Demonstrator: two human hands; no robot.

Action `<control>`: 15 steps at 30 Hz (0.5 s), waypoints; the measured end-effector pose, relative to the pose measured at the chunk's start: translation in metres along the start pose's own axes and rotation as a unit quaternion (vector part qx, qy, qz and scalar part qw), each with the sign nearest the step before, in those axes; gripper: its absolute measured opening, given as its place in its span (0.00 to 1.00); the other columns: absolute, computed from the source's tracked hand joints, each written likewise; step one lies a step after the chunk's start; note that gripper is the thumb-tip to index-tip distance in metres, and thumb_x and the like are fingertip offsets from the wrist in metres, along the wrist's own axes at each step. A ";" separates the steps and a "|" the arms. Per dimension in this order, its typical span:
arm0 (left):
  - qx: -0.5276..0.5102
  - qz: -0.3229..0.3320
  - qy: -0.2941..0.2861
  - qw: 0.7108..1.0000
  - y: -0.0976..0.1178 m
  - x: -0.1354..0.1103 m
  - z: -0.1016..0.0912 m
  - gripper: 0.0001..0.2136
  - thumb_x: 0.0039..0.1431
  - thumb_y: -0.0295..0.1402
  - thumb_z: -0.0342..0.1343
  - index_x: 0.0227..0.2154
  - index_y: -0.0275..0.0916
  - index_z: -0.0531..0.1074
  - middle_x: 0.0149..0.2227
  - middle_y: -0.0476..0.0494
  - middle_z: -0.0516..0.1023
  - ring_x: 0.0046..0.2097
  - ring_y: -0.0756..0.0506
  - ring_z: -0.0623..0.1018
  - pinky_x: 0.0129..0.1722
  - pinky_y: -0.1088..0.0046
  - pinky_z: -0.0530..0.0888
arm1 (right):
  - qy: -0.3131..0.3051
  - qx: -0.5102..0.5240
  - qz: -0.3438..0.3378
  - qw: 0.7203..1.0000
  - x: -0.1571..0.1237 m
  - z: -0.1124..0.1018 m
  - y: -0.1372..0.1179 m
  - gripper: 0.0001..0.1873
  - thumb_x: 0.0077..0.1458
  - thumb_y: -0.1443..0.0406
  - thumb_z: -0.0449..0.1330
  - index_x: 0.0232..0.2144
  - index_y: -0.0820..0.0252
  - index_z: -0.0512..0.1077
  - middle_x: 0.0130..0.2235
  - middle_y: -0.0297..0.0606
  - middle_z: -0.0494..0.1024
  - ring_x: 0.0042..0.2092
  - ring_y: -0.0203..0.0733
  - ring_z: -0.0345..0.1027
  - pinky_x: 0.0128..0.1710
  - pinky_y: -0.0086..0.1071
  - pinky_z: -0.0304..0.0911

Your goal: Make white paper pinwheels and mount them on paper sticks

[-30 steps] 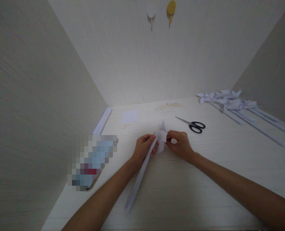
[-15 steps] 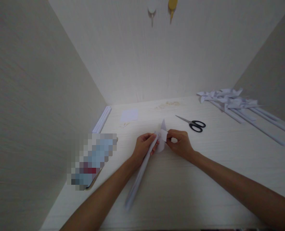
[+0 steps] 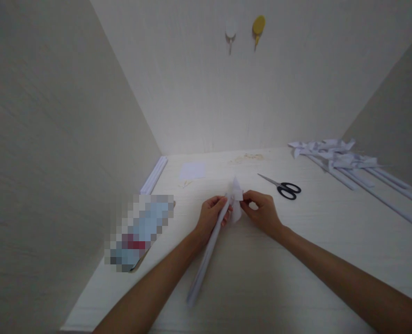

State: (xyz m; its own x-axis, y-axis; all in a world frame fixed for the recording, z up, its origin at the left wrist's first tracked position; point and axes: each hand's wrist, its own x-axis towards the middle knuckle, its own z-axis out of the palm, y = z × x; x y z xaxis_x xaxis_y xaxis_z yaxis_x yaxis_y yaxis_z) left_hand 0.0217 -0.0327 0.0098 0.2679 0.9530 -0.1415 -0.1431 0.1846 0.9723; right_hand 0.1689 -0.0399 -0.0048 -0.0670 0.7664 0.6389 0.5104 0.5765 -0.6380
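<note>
My left hand (image 3: 211,215) is wrapped round the upper part of a rolled white paper stick (image 3: 206,262), which slants down toward me. At the stick's top end is a folded white paper pinwheel (image 3: 236,190), seen nearly edge-on and slightly blurred. Thumb and forefinger of my right hand (image 3: 260,208) pinch together at the pinwheel's right side; whatever lies between those fingertips is too small to make out. Scissors with black handles (image 3: 286,189) lie behind my right hand.
Several finished paper pinwheels on sticks (image 3: 352,162) lie at the right. Rolled paper sticks (image 3: 153,175) rest along the left wall, near a pixelated phone-like object (image 3: 143,232). A white paper square (image 3: 192,170) and thin wooden picks (image 3: 251,157) lie toward the back wall.
The camera view has tilted a little, so the scene sits slightly lower and farther right. Both hands keep much the same hold, and the pinwheel's blades look slightly shifted.
</note>
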 end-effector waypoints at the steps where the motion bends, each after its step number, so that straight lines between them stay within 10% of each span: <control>1: -0.002 0.002 -0.001 1.000 0.000 0.000 -0.001 0.13 0.43 0.42 0.53 0.18 0.35 0.64 0.10 0.55 0.62 0.11 0.57 0.58 0.10 0.81 0.54 | 0.001 0.006 0.005 1.000 0.000 0.000 0.000 0.05 0.43 0.72 0.54 0.22 0.60 0.68 0.22 0.34 0.72 0.23 0.34 0.65 0.25 0.27 0.61; 15: -0.013 0.012 -0.012 1.000 0.000 -0.001 0.000 0.14 0.41 0.42 0.54 0.19 0.35 0.64 0.11 0.55 0.63 0.11 0.58 0.59 0.10 0.81 0.53 | -0.013 0.089 0.035 0.995 -0.001 0.003 0.006 0.05 0.41 0.72 0.56 0.22 0.61 0.70 0.23 0.34 0.74 0.25 0.35 0.66 0.27 0.27 0.63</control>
State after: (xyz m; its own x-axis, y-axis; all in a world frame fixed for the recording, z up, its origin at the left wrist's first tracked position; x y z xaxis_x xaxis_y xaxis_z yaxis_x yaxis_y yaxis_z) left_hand 0.0213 -0.0338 0.0097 0.2870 0.9513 -0.1130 -0.1742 0.1678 0.9703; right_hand 0.1696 -0.0363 -0.0109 -0.0602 0.8123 0.5802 0.3550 0.5607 -0.7481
